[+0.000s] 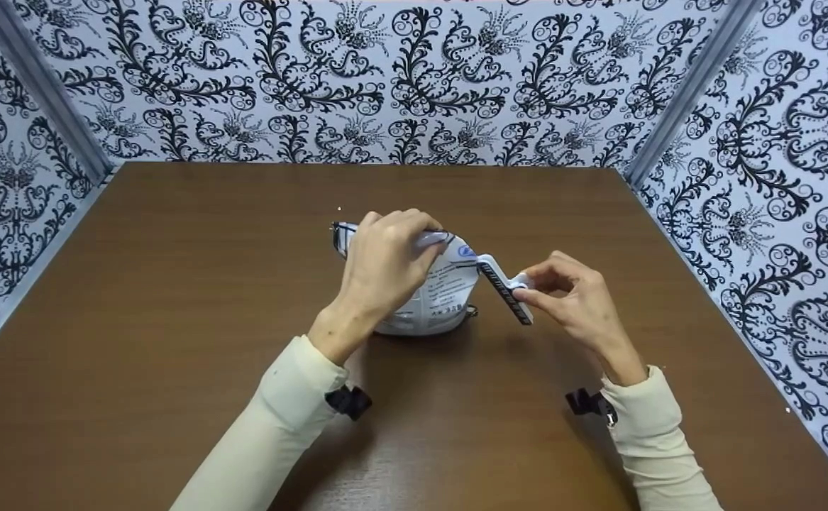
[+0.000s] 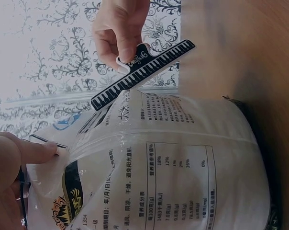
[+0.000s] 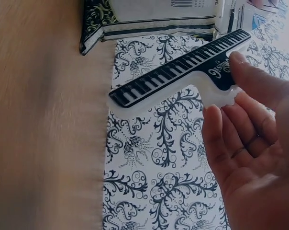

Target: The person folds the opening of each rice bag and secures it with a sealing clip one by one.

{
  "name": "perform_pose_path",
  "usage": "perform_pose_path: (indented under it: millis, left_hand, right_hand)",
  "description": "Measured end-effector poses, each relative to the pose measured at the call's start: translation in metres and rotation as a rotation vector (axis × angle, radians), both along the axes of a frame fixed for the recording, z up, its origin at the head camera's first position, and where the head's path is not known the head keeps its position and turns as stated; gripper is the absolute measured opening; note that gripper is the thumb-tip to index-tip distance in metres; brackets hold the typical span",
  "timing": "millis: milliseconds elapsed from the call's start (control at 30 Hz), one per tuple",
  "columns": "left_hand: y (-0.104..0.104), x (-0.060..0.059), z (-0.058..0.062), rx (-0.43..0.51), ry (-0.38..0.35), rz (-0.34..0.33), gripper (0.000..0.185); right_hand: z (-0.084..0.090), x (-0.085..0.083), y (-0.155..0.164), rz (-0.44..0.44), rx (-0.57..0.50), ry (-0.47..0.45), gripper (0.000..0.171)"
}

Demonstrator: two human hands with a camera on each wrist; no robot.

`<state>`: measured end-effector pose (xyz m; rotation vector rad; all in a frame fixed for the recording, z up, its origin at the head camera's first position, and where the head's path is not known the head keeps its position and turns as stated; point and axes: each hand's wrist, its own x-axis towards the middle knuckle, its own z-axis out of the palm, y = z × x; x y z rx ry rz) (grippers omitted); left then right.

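Observation:
A white printed bag (image 1: 442, 298) stands mid-table on the brown table (image 1: 172, 298). My left hand (image 1: 414, 238) reaches over it and grips its folded top edge. My right hand (image 1: 525, 287) pinches the handle of a black-and-white piano-key clip (image 1: 502, 287) just right of the bag. The clip's far end meets the bag's top right corner; whether it clamps the bag I cannot tell. In the left wrist view the clip (image 2: 144, 72) lies above the bag (image 2: 183, 167), with my left fingers (image 2: 34, 151) on the bag's edge. The right wrist view shows the clip (image 3: 178, 72) held by thumb and fingers (image 3: 250, 76).
Patterned black-and-white walls (image 1: 414, 78) close off the table at the back and on both sides. Bare wood surrounds the bag. Small black cameras (image 1: 348, 401) sit on both wrists over cream sleeves.

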<state>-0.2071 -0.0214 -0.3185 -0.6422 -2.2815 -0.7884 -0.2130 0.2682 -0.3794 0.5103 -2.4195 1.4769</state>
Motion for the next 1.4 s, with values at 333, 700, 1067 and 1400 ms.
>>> perform_pose_path:
  millis: [333, 700, 1067, 1400]
  left_hand:
    - [-0.0022, 0.0, 0.0012, 0.002, -0.026, -0.017, 0.012]
    - [-0.004, 0.0016, 0.0034, -0.008, -0.053, -0.018, 0.015]
    - [-0.0035, 0.0008, 0.0022, 0.02, -0.043, -0.02, 0.01]
    - [-0.0036, 0.0007, 0.002, 0.016, -0.049, -0.019, 0.011]
  right_hand:
    - [-0.0023, -0.0001, -0.0006, 0.028, -0.038, -0.028, 0.024]
    - [-0.0017, 0.0017, 0.0004, 0.073, -0.046, -0.014, 0.029]
    - [0.0024, 0.0021, 0.0038, 0.049, 0.062, 0.115, 0.03]
    - [0.0047, 0.0026, 0.0027, 0.042, 0.08, 0.157, 0.028]
